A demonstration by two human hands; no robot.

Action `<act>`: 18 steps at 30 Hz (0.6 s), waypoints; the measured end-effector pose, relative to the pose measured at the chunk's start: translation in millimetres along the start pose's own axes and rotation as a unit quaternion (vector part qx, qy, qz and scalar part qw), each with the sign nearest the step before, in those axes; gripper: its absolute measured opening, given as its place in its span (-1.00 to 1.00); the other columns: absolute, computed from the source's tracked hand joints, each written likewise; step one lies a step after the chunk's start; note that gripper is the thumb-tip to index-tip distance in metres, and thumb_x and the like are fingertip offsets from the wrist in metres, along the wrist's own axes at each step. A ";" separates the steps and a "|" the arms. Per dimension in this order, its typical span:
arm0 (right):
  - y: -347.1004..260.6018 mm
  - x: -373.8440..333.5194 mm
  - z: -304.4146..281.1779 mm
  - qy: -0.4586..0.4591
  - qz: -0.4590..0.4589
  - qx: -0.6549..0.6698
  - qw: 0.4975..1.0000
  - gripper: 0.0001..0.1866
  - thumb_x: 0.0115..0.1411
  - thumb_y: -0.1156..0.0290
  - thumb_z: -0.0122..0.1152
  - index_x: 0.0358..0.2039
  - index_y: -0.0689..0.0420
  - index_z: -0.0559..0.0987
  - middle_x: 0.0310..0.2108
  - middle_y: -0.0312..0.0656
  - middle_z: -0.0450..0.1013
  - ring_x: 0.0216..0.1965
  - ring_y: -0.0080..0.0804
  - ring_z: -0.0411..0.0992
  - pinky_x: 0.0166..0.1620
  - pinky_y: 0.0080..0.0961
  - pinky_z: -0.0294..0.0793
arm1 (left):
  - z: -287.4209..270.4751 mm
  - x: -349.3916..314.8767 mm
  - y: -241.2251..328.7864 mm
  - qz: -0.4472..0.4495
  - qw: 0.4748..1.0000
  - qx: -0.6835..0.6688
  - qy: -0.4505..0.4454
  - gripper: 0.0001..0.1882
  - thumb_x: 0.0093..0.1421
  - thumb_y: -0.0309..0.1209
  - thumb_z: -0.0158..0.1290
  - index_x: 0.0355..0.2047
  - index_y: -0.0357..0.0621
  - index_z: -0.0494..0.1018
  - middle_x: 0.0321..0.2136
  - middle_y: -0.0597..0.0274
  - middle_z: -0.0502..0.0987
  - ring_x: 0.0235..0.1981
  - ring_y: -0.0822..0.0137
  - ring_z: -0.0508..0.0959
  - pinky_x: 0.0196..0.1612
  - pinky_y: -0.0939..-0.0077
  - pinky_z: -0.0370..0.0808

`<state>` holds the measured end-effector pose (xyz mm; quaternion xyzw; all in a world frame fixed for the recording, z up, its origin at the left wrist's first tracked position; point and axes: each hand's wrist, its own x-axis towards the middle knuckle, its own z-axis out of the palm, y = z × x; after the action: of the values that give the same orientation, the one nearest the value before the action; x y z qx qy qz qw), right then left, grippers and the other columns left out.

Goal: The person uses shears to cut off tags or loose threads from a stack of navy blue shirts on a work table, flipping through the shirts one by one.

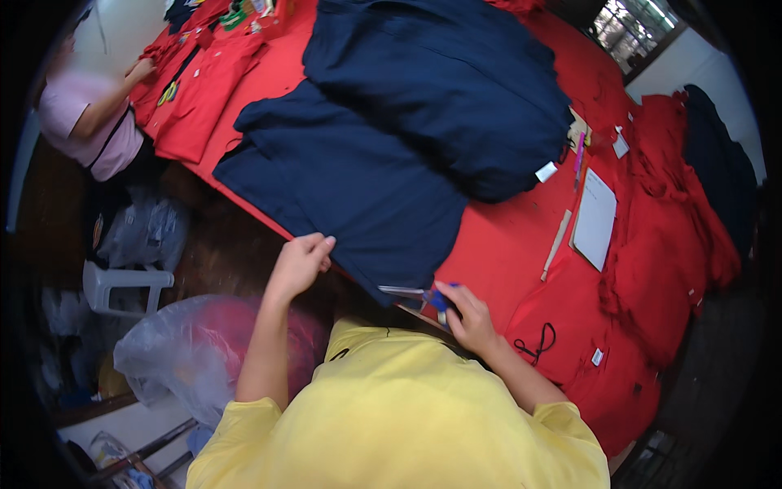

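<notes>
A navy blue garment (pixel 350 179) lies spread over the red-covered table (pixel 497 253), its near edge reaching the table's front edge. My left hand (pixel 305 259) is closed on that near edge, pinching the cloth between thumb and fingers. In my right hand (pixel 468 314) are scissors (pixel 440 298) with a blue handle. Their blades point left and lie at the garment's near corner; whether they are cutting cannot be made out. A second navy garment (pixel 456 90) lies bunched across the far part of the first.
Red garments (pixel 668 220) heap along the right. A white notepad (pixel 595 218), a wooden stick (pixel 556 244) and a purple pen (pixel 579 151) lie nearby. At far left a person in pink (pixel 102 122) handles red cloth. A plastic bag (pixel 204 346) and grey stool (pixel 126 285) stand on the left.
</notes>
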<state>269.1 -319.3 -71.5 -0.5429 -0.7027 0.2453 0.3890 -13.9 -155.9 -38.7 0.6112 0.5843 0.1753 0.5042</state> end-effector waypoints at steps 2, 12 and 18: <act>-13.3 -25.7 -7.3 -0.005 0.066 0.071 0.995 -0.41 -0.03 0.73 0.02 0.10 0.17 0.42 -0.29 0.00 0.45 -0.26 -0.10 0.49 -0.20 -0.35 0.50 | -16.8 16.9 -7.9 0.059 0.974 -0.217 -0.030 -0.68 0.28 -0.28 0.02 -0.61 -0.11 0.38 -0.61 0.38 0.43 -0.50 0.49 0.48 -0.35 0.56 0.44; 43.6 -122.2 -77.9 0.401 0.239 -0.209 0.859 -0.44 0.06 0.74 -0.09 0.14 0.28 0.35 -0.11 0.06 0.41 -0.07 -0.01 0.42 0.02 -0.29 0.37 | 21.6 71.2 -13.6 -0.061 0.827 -0.522 -0.200 -0.76 0.33 -0.24 -0.08 -0.11 -0.07 0.40 -0.10 0.29 0.52 -0.06 0.29 0.53 0.00 0.36 0.47; -10.0 -62.6 3.2 0.231 0.143 -0.135 0.953 -0.46 0.05 0.73 -0.02 0.11 0.24 0.39 -0.22 0.03 0.42 -0.21 -0.02 0.43 -0.12 -0.20 0.43 | 28.8 64.0 4.9 -0.074 0.840 -0.507 -0.176 -0.95 0.25 -0.42 0.04 -0.35 0.08 0.40 -0.38 0.51 0.50 -0.31 0.48 0.52 -0.20 0.50 0.49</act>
<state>267.5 -381.6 -83.3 -0.7267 -0.5355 0.0697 0.4246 28.2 -109.8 -71.1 0.2458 0.3585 0.2992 0.8494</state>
